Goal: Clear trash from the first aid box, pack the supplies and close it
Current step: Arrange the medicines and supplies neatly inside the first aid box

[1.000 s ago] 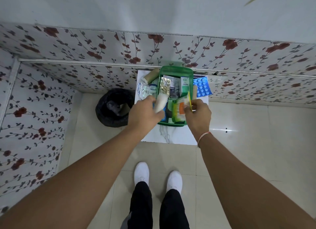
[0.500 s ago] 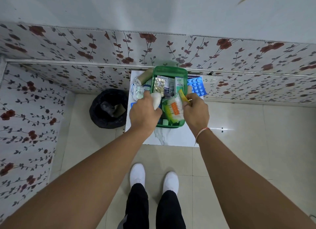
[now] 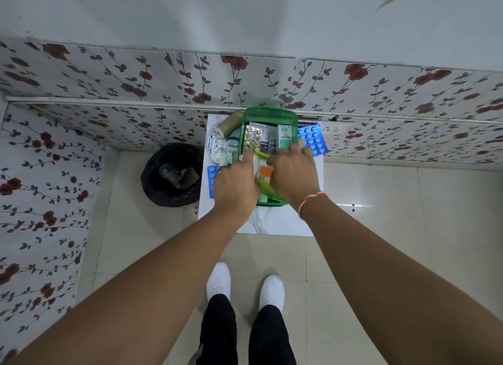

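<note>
Packing looks to be in its middle stretch, by my reading. Both hands work inside the green first aid box (image 3: 268, 114), which sits open on a small white marble-look table (image 3: 275, 223) against the flowered wall. The left hand (image 3: 235, 185) lies palm down over the near left of the box with fingers stretched forward and fairly flat, pressing on a crinkly clear packet (image 3: 262, 174) with orange print; whether it grips anything I cannot tell. The right hand (image 3: 294, 174) also lies palm down, fingers spread wide over the packet and the boxes beyond it, holding nothing that shows.

Already in the box are a gold blister strip (image 3: 252, 141) and a white-and-green carton (image 3: 284, 137) standing at the far end. Still outside it: a brown roll (image 3: 231, 122) and a clear crumpled wrapper (image 3: 219, 148) on the left, a blue blister sheet (image 3: 212, 171) by the left wrist, and another blue blister sheet (image 3: 313, 138) on the right.

The black-lined trash bin (image 3: 171, 174) on the floor, left of the table, holds some scraps, so part of the clearing seems done. Left to do, I judge: sorting the loose pieces, binning the wrapper if it is rubbish, and closing the box; no lid is clearly visible.
</note>
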